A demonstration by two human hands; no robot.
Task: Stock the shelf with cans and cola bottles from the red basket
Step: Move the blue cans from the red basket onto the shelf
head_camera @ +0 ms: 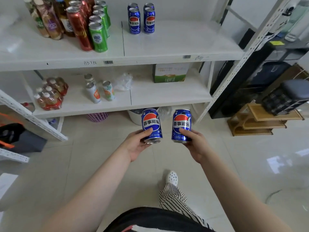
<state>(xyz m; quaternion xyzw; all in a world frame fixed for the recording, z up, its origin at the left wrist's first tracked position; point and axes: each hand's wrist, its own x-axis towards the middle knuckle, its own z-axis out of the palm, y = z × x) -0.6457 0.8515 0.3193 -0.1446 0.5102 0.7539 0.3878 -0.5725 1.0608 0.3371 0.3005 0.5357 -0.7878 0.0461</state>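
While both arms reach toward the shelf [150, 57], the left hand [136, 144] clasps one blue can [151, 125] and the right hand [194, 144] another [182, 125]. Next, probably, both go beside four matching cans [141, 19] on the white top tier. Pale glossy floor tiles lie below.

A glossy pale tiled floor [250, 164] is seen, on which bright patches of light are reflected at the right. A white wall [175, 7] is seen behind white metal shelving with perforated uprights [260, 36]. A stepped wooden rack [257, 121] is set on the floor to the right, with dark equipment [284, 97] beside it. A pink perforated basket [97, 116] and a white bucket [134, 117] are tucked under the lowest board.
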